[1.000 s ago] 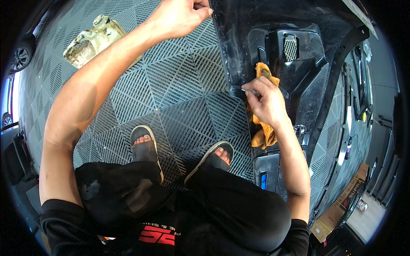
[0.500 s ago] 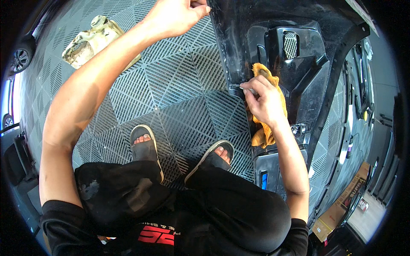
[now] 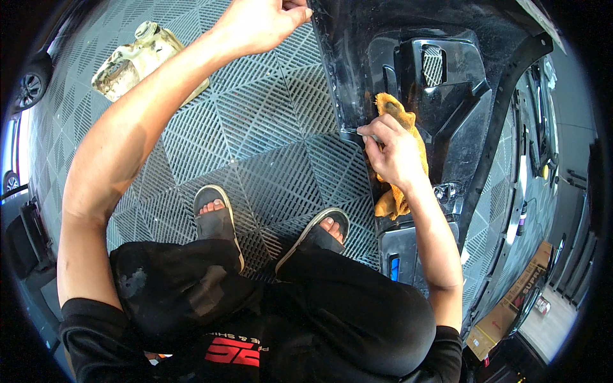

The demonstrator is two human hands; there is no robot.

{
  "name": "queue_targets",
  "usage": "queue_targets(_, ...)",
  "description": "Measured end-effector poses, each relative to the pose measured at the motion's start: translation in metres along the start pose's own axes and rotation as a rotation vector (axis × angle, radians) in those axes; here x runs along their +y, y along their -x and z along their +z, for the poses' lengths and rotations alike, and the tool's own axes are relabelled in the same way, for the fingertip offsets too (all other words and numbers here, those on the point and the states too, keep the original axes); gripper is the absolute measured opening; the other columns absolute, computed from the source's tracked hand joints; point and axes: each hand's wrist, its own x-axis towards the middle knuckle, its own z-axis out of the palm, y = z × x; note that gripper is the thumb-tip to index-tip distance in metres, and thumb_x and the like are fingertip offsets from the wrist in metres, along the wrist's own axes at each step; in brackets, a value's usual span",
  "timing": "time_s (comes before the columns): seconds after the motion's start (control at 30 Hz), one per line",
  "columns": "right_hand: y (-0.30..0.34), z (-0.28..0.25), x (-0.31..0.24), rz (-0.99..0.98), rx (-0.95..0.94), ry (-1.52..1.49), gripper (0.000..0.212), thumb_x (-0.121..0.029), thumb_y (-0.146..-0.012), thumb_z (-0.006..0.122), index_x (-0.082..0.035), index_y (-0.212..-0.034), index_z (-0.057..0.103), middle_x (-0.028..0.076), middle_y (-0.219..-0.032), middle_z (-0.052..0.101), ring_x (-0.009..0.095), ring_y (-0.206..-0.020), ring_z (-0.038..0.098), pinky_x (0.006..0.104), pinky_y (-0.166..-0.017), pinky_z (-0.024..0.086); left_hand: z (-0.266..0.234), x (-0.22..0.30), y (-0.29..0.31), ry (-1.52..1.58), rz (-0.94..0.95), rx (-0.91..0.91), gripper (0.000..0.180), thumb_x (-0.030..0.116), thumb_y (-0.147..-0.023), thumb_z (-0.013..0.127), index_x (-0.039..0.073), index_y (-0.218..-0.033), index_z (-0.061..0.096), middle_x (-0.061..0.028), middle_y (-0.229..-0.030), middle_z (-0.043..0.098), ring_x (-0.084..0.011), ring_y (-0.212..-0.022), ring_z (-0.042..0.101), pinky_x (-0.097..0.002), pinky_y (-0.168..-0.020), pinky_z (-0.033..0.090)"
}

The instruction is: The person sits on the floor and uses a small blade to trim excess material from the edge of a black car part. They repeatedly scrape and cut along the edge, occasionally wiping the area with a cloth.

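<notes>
A large black moulded car body panel [image 3: 354,76] stretches along my right side, its surface scuffed and dusty. My left hand [image 3: 260,27] grips its far-left edge, thumb pressed on the rim; some of the fingertips are cut off by the top of the picture. My right hand [image 3: 396,153] is closed in a pinch on a short, thin, shiny tool [image 3: 349,131], whose tip meets the panel's left edge. I cannot tell the tool's exact kind. Under and beside the right hand, a crumpled orange cloth [image 3: 387,205] lies on the panel.
A stained, cream-coloured plastic jug [image 3: 135,60] lies on the grey slatted floor tiles [image 3: 249,127], left of my left forearm. My sandalled feet [image 3: 216,214] are below the panel's left edge. A cardboard box [image 3: 495,329] sits at the lower right. Car wheels [image 3: 32,89] show at far left.
My right hand has shifted slightly left with the thin tool, whose tip now lies a little further along the panel's edge. The left hand keeps its hold.
</notes>
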Motion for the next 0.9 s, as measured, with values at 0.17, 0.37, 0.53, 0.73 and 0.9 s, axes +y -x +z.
queue_targets(0.17, -0.006, -0.009, -0.004, 0.049, -0.007, -0.085, 0.017, 0.0, -0.091, 0.072, -0.004, -0.106, 0.078, 0.01, -0.096, 0.069, 0.029, -0.083, 0.072, 0.0373, -0.073, 0.058, -0.001, 0.004, 0.0, 0.001, -0.021, 0.0, 0.025, 0.021, -0.097, 0.072, -0.003, -0.101, 0.078, -0.0191, -0.087, 0.078, -0.0251, -0.083, 0.076, -0.042, -0.079, 0.058)
queue_targets(0.37, -0.01, -0.006, 0.001, -0.025, 0.049, -0.034, 0.016, 0.0, -0.091, 0.073, -0.003, -0.106, 0.078, 0.01, -0.097, 0.069, 0.027, -0.084, 0.071, 0.0361, -0.072, 0.057, 0.0, 0.004, -0.001, 0.015, -0.001, 0.004, 0.024, 0.02, -0.096, 0.072, -0.002, -0.1, 0.079, -0.0183, -0.086, 0.078, -0.0247, -0.082, 0.076, -0.0418, -0.079, 0.058)
queue_targets(0.53, -0.007, -0.001, -0.001, 0.014, -0.011, -0.034, 0.013, -0.005, -0.092, 0.072, -0.008, -0.102, 0.078, 0.011, -0.098, 0.071, 0.033, -0.09, 0.075, 0.042, -0.08, 0.06, -0.001, 0.003, 0.002, 0.005, 0.024, 0.008, 0.024, 0.02, -0.096, 0.072, -0.003, -0.099, 0.078, -0.0181, -0.085, 0.078, -0.0248, -0.081, 0.076, -0.042, -0.078, 0.058)
queue_targets(0.73, -0.007, -0.006, 0.001, -0.047, -0.013, -0.042, 0.015, -0.002, -0.092, 0.072, -0.005, -0.106, 0.078, 0.01, -0.096, 0.068, 0.028, -0.082, 0.071, 0.0374, -0.072, 0.057, 0.0, 0.008, 0.004, 0.027, -0.006, 0.009, 0.024, 0.02, -0.097, 0.072, -0.003, -0.099, 0.078, -0.0175, -0.083, 0.076, -0.0231, -0.079, 0.074, -0.0415, -0.076, 0.057)
queue_targets(0.9, -0.01, -0.01, -0.001, -0.021, -0.014, -0.002, 0.016, -0.003, -0.092, 0.072, -0.006, -0.107, 0.079, 0.009, -0.096, 0.068, 0.028, -0.083, 0.071, 0.0393, -0.074, 0.058, 0.001, 0.001, 0.002, 0.018, 0.042, 0.021, 0.024, 0.02, -0.097, 0.072, -0.003, -0.099, 0.078, -0.0163, -0.081, 0.075, -0.0209, -0.075, 0.071, -0.0407, -0.073, 0.056)
